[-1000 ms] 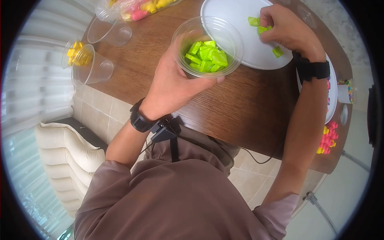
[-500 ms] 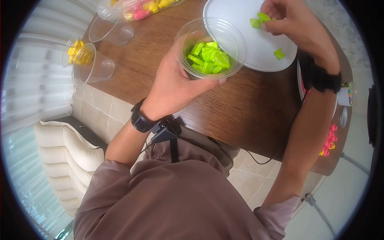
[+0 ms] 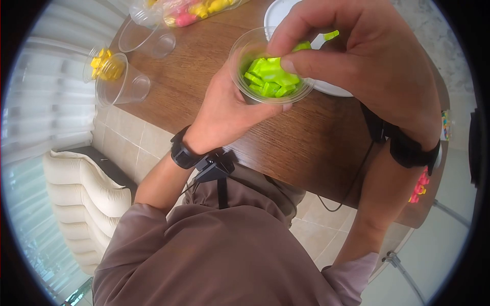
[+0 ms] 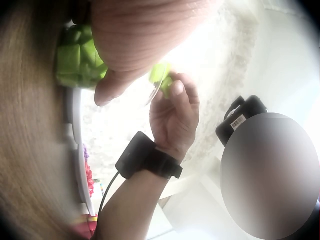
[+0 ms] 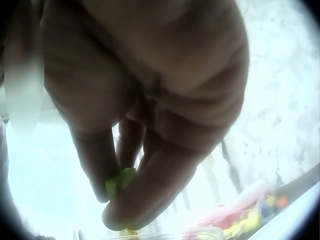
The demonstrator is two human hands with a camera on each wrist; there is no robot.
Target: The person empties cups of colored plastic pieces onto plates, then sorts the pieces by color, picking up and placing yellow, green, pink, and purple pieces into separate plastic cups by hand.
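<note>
My left hand (image 3: 222, 112) grips a clear plastic cup (image 3: 304, 93), its thumb along the near side below the rim. Bright green square pieces (image 3: 270, 76) fill the cup's lower part. Over the cup's right side, my right hand (image 3: 383, 66) pinches green pieces (image 4: 166, 87) between thumb and fingers; in the right wrist view a green piece (image 5: 120, 182) shows between the fingertips. Behind that hand lies a white plate (image 3: 332, 88), mostly hidden, and another green piece (image 3: 331, 35) shows through the gap between thumb and forefinger.
At the table's left edge stand clear cups (image 3: 122, 89), one with yellow pieces (image 3: 104, 64). A plastic bag (image 3: 204, 9) of pink and yellow pieces lies at the back. More pink pieces (image 3: 420, 186) sit at the right edge. A cable (image 3: 352, 188) hangs from my right wrist.
My right hand has picked up green pieces from the white plate and moved left and nearer, over the cup. The left hand and cup have stayed nearly in place.
</note>
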